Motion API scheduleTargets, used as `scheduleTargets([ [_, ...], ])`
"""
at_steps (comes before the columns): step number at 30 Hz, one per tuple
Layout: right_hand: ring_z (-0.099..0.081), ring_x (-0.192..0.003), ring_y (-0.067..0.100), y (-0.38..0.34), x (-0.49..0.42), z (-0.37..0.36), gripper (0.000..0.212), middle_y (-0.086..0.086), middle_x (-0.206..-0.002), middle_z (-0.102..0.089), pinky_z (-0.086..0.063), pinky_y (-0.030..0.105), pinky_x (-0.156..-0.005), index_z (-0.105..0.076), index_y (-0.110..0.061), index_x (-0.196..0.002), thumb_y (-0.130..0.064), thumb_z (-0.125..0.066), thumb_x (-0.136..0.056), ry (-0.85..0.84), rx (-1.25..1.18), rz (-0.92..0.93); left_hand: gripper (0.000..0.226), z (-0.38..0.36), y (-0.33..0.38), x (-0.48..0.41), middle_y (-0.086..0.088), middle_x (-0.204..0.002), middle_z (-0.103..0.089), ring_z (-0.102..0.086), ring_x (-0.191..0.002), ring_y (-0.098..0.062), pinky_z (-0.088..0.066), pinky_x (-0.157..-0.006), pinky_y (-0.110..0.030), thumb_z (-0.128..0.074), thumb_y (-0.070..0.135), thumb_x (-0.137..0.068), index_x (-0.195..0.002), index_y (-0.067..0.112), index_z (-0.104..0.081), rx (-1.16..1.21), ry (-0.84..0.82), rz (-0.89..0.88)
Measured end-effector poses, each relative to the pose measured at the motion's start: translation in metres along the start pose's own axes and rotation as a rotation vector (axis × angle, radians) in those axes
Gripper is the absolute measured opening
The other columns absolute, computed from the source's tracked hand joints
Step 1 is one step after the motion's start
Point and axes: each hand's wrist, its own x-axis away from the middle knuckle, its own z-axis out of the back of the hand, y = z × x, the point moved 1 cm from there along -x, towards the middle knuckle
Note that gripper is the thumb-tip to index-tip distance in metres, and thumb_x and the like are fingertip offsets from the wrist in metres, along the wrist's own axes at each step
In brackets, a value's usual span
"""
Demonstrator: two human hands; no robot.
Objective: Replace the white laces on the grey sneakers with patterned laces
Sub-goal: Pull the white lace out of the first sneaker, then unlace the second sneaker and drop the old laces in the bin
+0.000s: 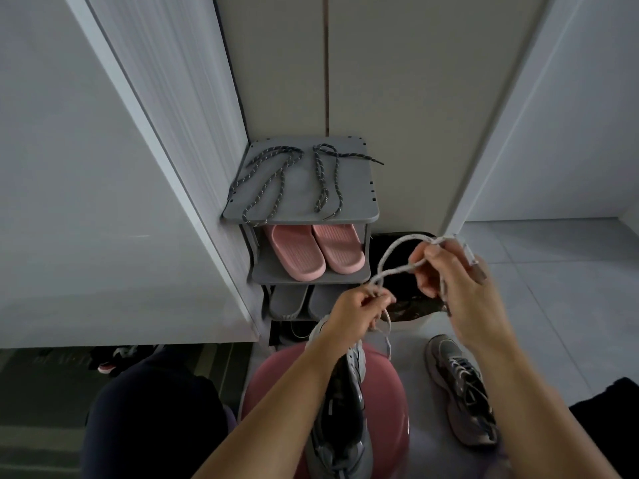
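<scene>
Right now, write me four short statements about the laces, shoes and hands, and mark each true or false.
1. The left hand and the right hand both grip the white lace. True.
2. The patterned laces lie on the floor. False: they lie on top of the grey shoe rack.
3. The pink slippers sit on a rack shelf. True.
4. The sneaker on the floor has no lace. False: a light lace is threaded through it.

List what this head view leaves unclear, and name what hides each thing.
- Head view: whether the white lace is threaded in the near sneaker; the left hand covers it.
- Head view: grey slippers, half hidden by the shelf above.
- Head view: right hand's lace tip, blurred.
</scene>
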Motion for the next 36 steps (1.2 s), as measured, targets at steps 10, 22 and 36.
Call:
scheduleTargets([
  [10,-0.047,-0.048,0.012,0.099,0.046,0.002,0.023,0.013,-0.075,-0.065,-0.036,0.020,-0.045,-0.060,-0.008,-0.091,-0.018,-0.040,-0.098,-0.262,-0.053,-0.549,0.013,0.009,-0.011,0.015,-0.001,-0.065,-0.057,-0.053,-0.048,-0.004,-0.042,-0.053,-0.018,-0.051,0.013,-0.094,-0.086,0.012,-0.062,0.251,0.039,0.199],
  [22,-0.047,-0.039,-0.002,0.034,-0.090,0.028,0.022,-0.006,-0.070,-0.062,-0.038,0.021,-0.049,-0.051,-0.025,-0.074,-0.022,-0.047,-0.096,0.128,0.427,-0.075,0.056,0.022,-0.095,0.048,-0.001,-0.136,-0.038,-0.033,-0.126,-0.017,-0.029,-0.106,-0.028,-0.061,0.038,-0.085,-0.134,0.022,-0.040,-0.484,0.223,0.168],
  [36,-0.057,-0.108,0.036,0.123,-0.152,0.080,0.053,0.023,-0.119,-0.056,-0.048,0.050,-0.095,-0.050,-0.001,-0.121,-0.042,-0.049,-0.089,0.235,0.562,-0.527,0.040,0.018,-0.097,0.045,0.010,-0.118,-0.041,-0.043,-0.115,-0.012,-0.037,-0.102,-0.030,-0.057,0.036,-0.088,-0.123,0.018,-0.049,-0.542,0.310,0.087],
])
